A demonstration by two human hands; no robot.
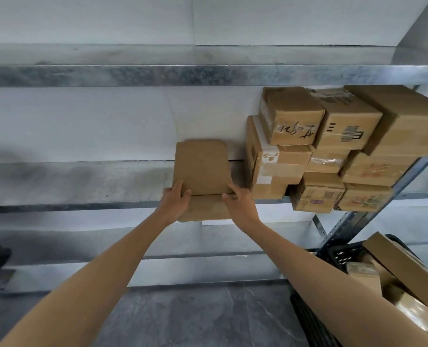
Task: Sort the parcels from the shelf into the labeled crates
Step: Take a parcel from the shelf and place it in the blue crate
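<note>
A plain brown cardboard parcel (201, 166), flat with rounded far corners and no visible label, lies on the metal shelf (83, 181). Its near end hangs over the shelf's front edge. Just to its right, a stack of taped cardboard boxes (333, 146) fills the same shelf, one marked with handwriting too blurred to read.

At lower right, a black crate (343, 254) holding more boxes is partly hidden by the right forearm and cut off by the frame; no label on it can be made out. The parcel's underside is out of sight.

Both bare arms reach up and forward. The left hand (176, 200) holds the parcel's near left corner, thumb on top. The right hand (238, 202) holds the near right corner. The fingers of both hands are curled around the parcel's edges.
</note>
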